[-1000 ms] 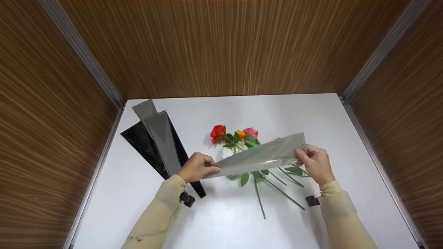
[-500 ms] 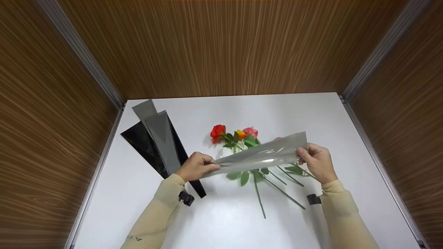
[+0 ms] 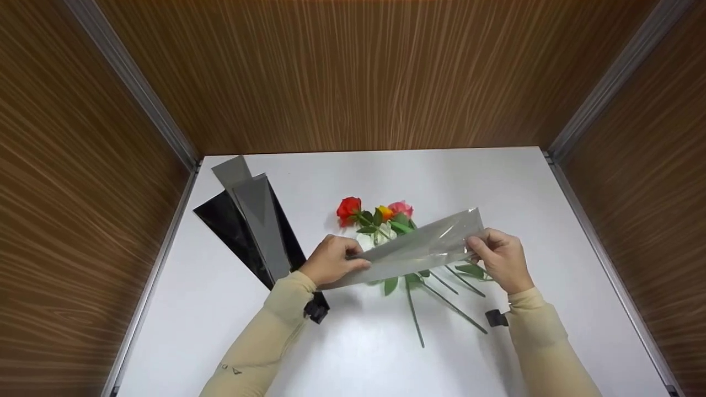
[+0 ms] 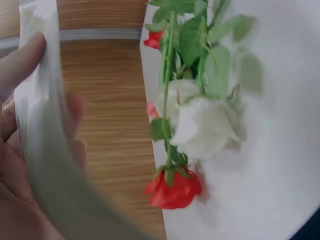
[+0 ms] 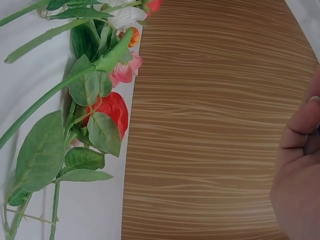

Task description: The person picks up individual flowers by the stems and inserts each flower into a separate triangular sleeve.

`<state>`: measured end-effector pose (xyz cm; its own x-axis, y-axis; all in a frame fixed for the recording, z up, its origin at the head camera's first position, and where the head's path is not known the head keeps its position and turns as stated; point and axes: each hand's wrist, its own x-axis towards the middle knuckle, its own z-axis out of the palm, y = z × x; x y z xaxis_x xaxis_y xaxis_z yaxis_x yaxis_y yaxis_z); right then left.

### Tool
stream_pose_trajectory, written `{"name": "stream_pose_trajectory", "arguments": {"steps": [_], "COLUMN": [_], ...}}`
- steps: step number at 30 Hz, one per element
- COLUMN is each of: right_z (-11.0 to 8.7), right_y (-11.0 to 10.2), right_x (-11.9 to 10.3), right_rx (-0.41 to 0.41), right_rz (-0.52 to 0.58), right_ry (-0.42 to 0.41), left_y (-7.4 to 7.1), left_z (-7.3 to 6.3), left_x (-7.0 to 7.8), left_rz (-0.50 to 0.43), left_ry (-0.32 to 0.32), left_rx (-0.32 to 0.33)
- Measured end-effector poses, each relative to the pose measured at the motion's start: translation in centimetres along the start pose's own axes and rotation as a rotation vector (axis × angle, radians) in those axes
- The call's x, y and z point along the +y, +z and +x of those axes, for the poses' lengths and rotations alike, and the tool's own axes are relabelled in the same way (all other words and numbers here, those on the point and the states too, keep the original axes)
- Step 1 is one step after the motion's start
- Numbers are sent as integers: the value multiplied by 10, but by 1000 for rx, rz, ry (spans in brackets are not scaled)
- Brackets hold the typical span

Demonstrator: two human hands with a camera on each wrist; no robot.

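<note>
A grey, see-through flower sleeve is held up between my hands, its wide end at the right. My left hand pinches it toward the narrow end, and the tip shows below that hand. At the wide end, my right hand pinches the edge between thumb and fingers. Under the sleeve lie several flowers with green stems: a red rose, a white rose, a yellow-orange bloom and a pink one. The sleeve hides part of them in the head view.
Several more black-and-grey flower sleeves lie fanned out at the left, partly behind my left hand. Stems point toward the front of the white table. Brown wood-grain panels stand at the back and both sides.
My left hand has shifted to the right along the sleeve, closer to my right hand. The right hand and the sleeve's wide end have moved slightly left. The flowers lie as before.
</note>
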<state>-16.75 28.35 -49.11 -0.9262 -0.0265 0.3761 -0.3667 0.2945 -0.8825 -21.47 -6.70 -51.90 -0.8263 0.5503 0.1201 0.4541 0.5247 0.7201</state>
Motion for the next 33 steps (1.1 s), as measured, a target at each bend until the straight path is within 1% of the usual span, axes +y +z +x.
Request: {"name": "stream_pose_trajectory", "arguments": {"steps": [4,7,11,13,16,19,21,23,26,29,33], "right_z": [0,0,0,0,0,0,0,-1,-1,-1,-1], "right_y": [-2,-4,-4,-4,-2,0,1,3,7,11,16], "right_x": [1,1,1,1,0,-1,-1,-1,-2,-3,-5], "right_rx": [-5,-4,17,27,45,70,87,98,113,117,108], "right_rz": [-5,11,28,16,-2,-17,-24,-38,-62,-81,-84], "right_ry": [6,34,68,67,59,50,38,21,-6,-3,39], "left_y": [-1,-3,-4,-4,-2,1,4,9,18,26,31], "left_z": [3,2,3,3,2,-1,-3,-5,-5,-6,-8], "left_x": [4,2,-1,-2,-2,4,9,15,20,22,19], "left_rz": [-30,-48,-63,-58,-23,29,76,120,175,189,182], "left_ry": [33,53,85,91,72,7,-20,-21,36,77,103], "left_rx": [7,-9,-36,-49,-68,-87,-89,-73,-21,27,50]}}
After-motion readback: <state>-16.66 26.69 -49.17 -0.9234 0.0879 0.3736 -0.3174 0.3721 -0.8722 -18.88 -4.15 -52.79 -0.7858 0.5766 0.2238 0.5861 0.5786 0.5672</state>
